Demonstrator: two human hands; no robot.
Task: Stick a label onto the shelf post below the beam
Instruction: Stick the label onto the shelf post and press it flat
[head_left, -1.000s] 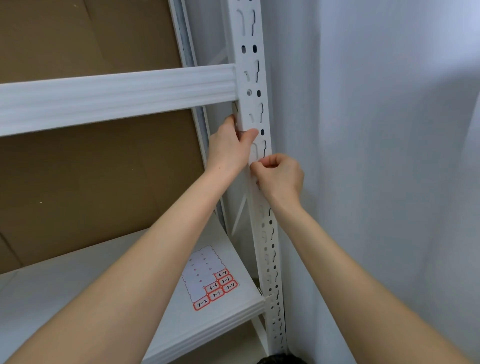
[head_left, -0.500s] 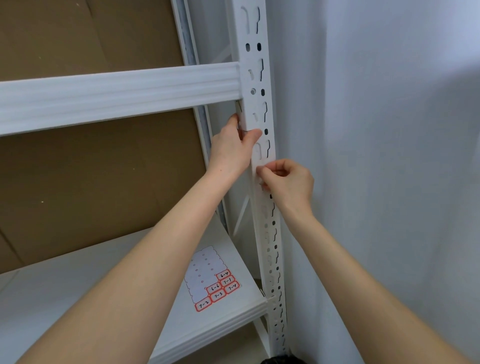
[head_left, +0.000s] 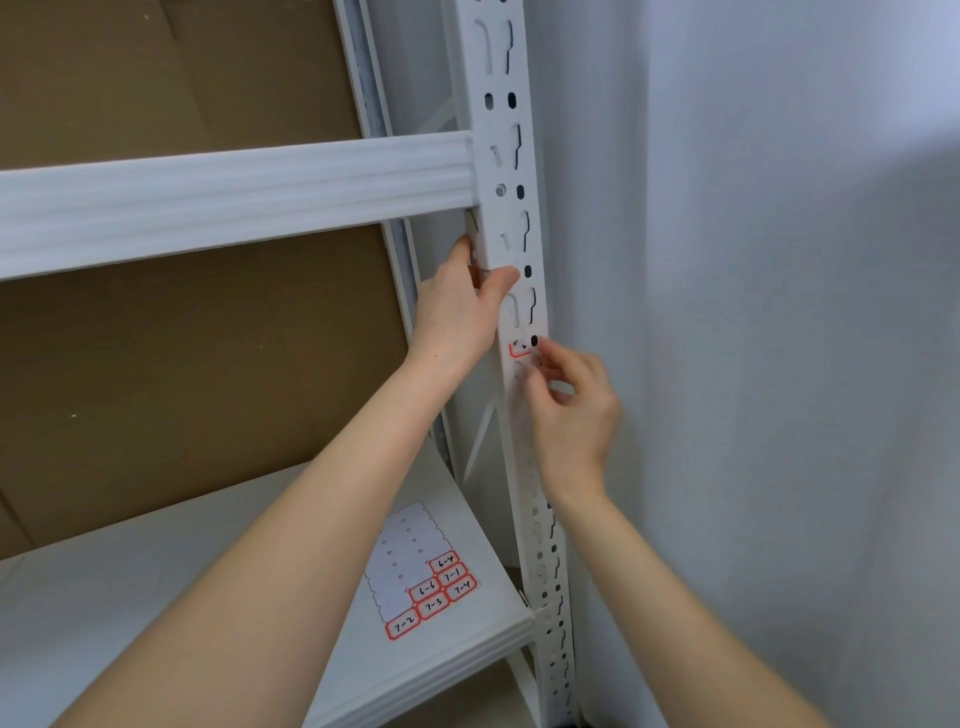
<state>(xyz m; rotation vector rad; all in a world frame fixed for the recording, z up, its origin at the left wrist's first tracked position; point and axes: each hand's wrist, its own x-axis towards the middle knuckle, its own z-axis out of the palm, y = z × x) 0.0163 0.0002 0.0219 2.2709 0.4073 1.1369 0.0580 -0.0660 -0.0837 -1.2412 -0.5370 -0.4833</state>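
A white slotted shelf post rises right of centre, with a white ribbed beam joining it from the left. Below the beam, a small red-bordered label sits on the post's front face. My left hand grips the post's left edge just above the label, thumb on the front face. My right hand hovers just below and right of the label, fingers loosely curled and blurred, holding nothing I can see. Its fingertips are close to the label's right end.
A label sheet with several handwritten red-bordered labels lies on the white lower shelf. Brown cardboard backs the rack. A pale wall stands close on the right of the post.
My right hand has dropped lower and pulled off the post, uncovering the red-bordered label now stuck there. My left hand keeps its grip on the post.
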